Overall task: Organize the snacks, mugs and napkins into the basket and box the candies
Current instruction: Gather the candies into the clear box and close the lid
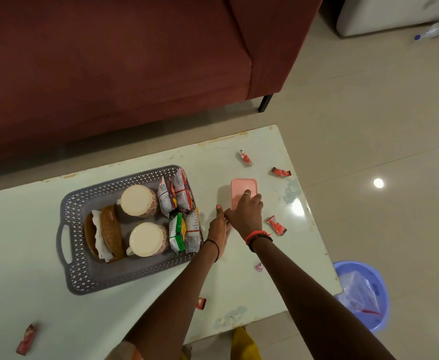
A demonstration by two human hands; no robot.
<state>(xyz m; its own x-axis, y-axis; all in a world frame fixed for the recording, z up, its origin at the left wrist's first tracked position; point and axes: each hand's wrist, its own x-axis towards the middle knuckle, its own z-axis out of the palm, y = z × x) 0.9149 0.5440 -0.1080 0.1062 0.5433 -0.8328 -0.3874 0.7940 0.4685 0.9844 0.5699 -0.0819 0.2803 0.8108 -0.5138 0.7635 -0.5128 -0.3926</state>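
A grey perforated basket on the white table holds two cream mugs, several snack packets and a brown wicker holder with white napkins. To its right lies a pink box with its lid on. My right hand rests on the near end of the box, fingers over the lid. My left hand lies just left of it, touching the box's near corner, fingers together. Red wrapped candies lie loose on the table.
A small red candy and a pink one lie near my forearms. A dark red sofa stands beyond the table. A blue bin with a plastic bag sits on the floor at the right. A bottle lies far right.
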